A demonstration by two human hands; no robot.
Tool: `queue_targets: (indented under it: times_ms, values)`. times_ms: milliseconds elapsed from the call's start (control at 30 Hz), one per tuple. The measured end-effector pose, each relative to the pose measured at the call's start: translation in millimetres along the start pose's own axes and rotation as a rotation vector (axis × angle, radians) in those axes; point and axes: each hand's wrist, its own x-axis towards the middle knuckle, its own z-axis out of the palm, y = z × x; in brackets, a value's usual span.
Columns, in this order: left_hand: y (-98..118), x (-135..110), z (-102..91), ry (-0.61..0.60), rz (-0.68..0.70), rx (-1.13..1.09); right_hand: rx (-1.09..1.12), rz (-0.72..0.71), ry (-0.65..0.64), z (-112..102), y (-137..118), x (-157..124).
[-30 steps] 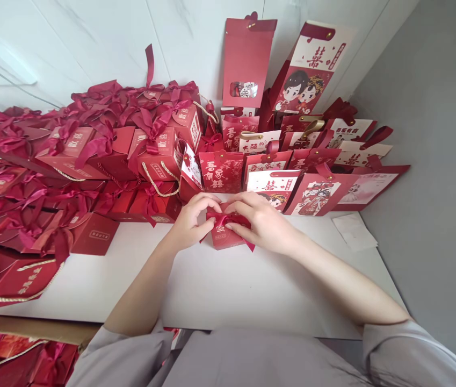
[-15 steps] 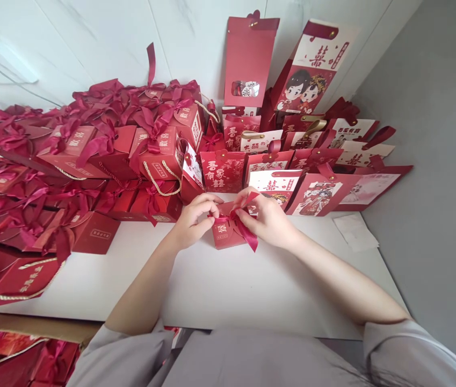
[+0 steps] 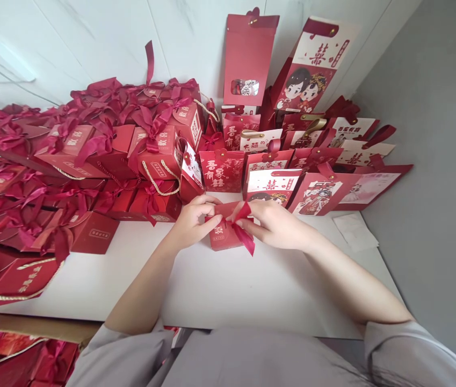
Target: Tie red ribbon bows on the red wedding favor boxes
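Observation:
A small red gift box (image 3: 220, 239) with pale lettering stands on the white table, between my two hands. A dark pink ribbon (image 3: 246, 239) crosses its top, with a loose end hanging down over the front right. My left hand (image 3: 197, 219) is at the box's left side, its thumb and fingers closed on the ribbon near the lettering. From the right, my right hand (image 3: 273, 222) pinches the ribbon where it gathers on top of the box. The fingers cover part of the knot or loop, so its exact form is hidden.
Stacks of red ribboned boxes (image 3: 98, 232) fill the table's left side. Behind my hands stand several red and white paper gift bags (image 3: 222, 170), close to the wall. A white paper (image 3: 347, 232) lies at right, near the grey wall. More boxes (image 3: 14, 360) sit below the table's left edge.
My right hand has shifted slightly right and turned flatter, still at the ribbon. My left thumb has moved a little right, towards the middle of the box.

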Motion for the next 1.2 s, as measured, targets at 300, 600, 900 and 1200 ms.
queue_targets:
  times_ms: [300,600,900,1200]
  values:
    - [-0.7,0.6,0.7,0.041,-0.021,-0.003,-0.137,-0.213,-0.173,-3.3,-9.5,-12.6]
    - [-0.3,0.8,5.3,0.128,-0.016,-0.002,-0.275,-0.259,-0.071,-8.5,-34.0,-22.9]
    - [4.1,-0.2,-0.9,-0.013,-0.036,0.032,-0.35,-0.322,-0.169,-6.0,-47.7,-27.9]
    - [5.0,-3.4,-9.8,-0.137,-0.049,0.009,-0.28,0.166,-0.152,-31.4,-30.7,-30.6]
